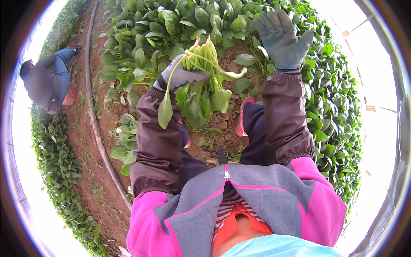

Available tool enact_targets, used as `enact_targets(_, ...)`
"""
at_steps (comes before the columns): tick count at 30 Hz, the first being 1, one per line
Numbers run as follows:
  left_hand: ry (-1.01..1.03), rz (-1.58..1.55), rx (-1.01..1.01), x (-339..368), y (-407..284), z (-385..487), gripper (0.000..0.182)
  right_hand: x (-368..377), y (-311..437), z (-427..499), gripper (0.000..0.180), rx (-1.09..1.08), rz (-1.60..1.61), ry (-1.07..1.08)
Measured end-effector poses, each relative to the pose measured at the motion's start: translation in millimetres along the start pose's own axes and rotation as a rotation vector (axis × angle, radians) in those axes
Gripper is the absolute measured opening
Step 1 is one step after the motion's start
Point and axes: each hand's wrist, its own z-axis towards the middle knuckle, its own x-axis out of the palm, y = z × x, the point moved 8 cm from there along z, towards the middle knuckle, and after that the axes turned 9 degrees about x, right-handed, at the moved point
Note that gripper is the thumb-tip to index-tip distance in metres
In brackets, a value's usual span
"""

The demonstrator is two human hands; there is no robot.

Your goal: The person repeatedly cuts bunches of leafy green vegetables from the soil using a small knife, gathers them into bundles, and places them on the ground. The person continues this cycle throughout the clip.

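My left hand [184, 75], in a grey glove, grips a bunch of spinach-like leafy greens [205, 57] by the stems. Pale cut root ends point up and away from me, while the leaves hang down towards my body. One single long-stemmed leaf [166, 110] droops over the left wrist, outside the bunch. My right hand [282, 40], in a worn blue-grey glove, is raised to the right of the bunch with its palm showing and fingers spread. Nothing is in it. Behind both hands stand dense leafy plants [192, 19] growing in reddish soil [231, 59].
Growing greens [330, 122] line my right side. On the left a long dark hose [91, 106] runs along a bare soil path [80, 141]. Past it, another person [48, 80] sits low near a further plant row [59, 157]. Loose leaves [208, 139] lie between my feet.
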Motion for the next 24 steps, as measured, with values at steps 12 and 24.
enact_targets(12, -0.006, -0.197, 0.148, 40, -3, 19, 0.074, 34, -97, -29, 0.056, 0.346, -0.553, -0.031)
enact_targets(24, -0.438, 0.52, -0.235, -75, 7, -31, 0.041, -11, -116, -34, 0.056, 0.334, -0.222, -0.234)
